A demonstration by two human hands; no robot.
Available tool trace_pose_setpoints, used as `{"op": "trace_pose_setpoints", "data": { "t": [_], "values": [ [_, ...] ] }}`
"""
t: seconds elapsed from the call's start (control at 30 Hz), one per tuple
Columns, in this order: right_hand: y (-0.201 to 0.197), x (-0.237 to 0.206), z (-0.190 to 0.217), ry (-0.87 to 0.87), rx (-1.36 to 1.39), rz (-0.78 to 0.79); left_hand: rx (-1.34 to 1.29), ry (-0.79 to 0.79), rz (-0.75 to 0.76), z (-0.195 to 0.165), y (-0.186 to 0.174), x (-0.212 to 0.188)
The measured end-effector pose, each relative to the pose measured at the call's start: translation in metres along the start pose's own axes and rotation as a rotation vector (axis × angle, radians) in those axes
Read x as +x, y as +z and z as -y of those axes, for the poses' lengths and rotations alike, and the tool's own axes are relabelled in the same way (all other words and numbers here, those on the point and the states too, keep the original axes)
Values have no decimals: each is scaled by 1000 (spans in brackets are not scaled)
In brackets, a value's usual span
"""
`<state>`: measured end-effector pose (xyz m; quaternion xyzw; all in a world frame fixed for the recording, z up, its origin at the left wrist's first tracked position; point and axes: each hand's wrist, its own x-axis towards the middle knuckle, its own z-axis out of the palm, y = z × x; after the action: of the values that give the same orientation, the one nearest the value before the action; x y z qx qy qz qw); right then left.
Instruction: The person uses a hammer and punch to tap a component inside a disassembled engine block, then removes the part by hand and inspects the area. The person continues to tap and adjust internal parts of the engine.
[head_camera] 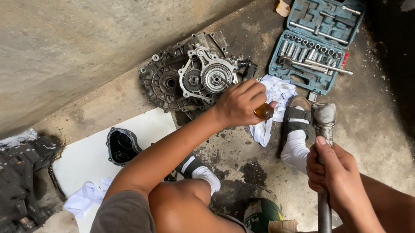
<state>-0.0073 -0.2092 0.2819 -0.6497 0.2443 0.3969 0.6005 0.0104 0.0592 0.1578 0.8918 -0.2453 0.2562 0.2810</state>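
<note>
Oily concrete floor [372, 125] carries an open socket set [315, 39], white rag [277, 94] and black cover [120, 146] on white board [89, 160]. Grimy gearbox housing [190, 75] lies by the wall; left hand [239, 103], fingers curled round an amber-handled tool [263, 111], presses it there. Right hand [330, 172] grips a hammer [324, 122].

A repair workshop: oil-stained concrete floor [242, 175], dismantled gearbox housing [190, 75], open socket set [315, 42].
</note>
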Motion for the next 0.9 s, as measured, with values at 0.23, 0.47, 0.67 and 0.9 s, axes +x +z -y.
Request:
{"op": "trace_pose_setpoints", "data": {
  "t": [0.23,0.47,0.67,0.9],
  "values": [
    [27,34,-43,-482,-198,4,-56,-88,-17,6,14,-2],
    [72,75,-103,-717,-87,-84,29,-71,-130,4,12,5],
    [85,86,-117,-716,145,-44,7,-144,-121,-1,0,16],
    [79,92,-108,-841,-30,-80,-89,-133,-156,-4,-14,34]
  ]
}}
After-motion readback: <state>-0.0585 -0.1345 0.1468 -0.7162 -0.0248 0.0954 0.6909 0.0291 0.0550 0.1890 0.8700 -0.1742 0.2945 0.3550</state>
